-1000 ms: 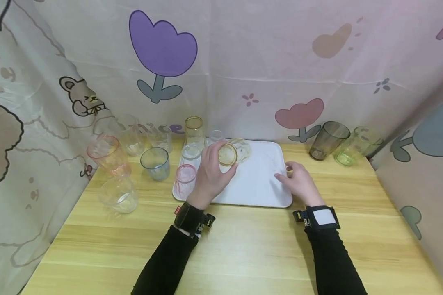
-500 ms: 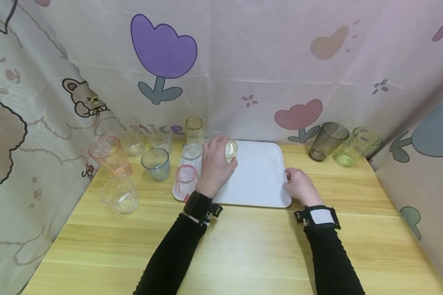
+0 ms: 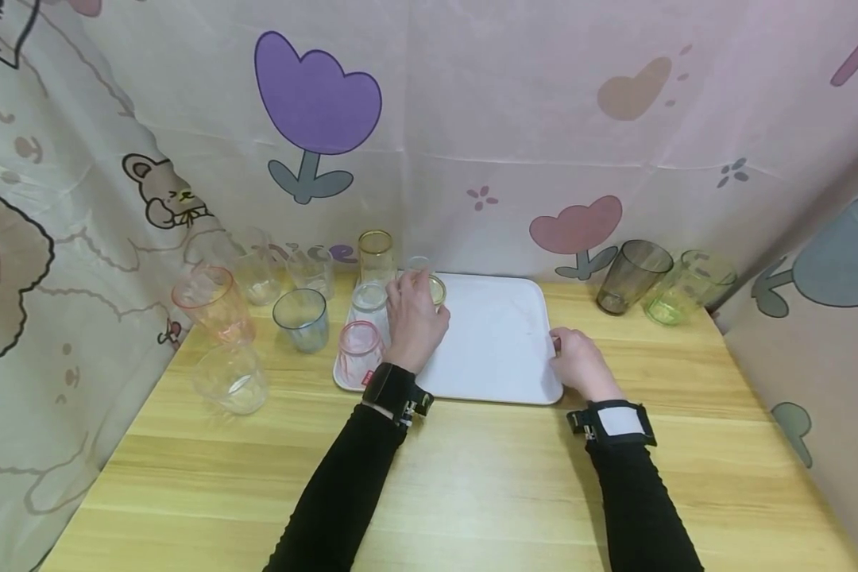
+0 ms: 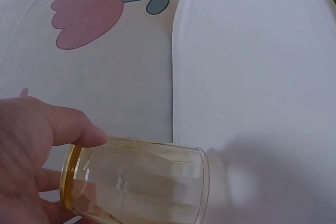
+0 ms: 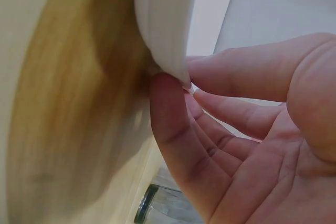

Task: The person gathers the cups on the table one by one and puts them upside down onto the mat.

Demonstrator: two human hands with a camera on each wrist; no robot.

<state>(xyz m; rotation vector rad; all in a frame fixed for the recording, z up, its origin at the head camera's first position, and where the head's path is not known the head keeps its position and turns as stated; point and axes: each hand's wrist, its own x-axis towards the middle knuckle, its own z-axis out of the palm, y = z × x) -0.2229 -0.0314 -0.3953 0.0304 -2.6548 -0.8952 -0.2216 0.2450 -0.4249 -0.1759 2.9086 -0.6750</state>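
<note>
Left hand (image 3: 413, 322) grips amber glass (image 3: 436, 291) at the tray's (image 3: 500, 349) far-left part, beside three glasses already on it. Right hand (image 3: 579, 363) pinches the tray's right rim. Many glasses on the counter (image 3: 472, 477) remain.

A light wooden table (image 3: 472, 485) carries a white tray (image 3: 500, 349), with assorted tumblers standing beside it on both sides.
</note>
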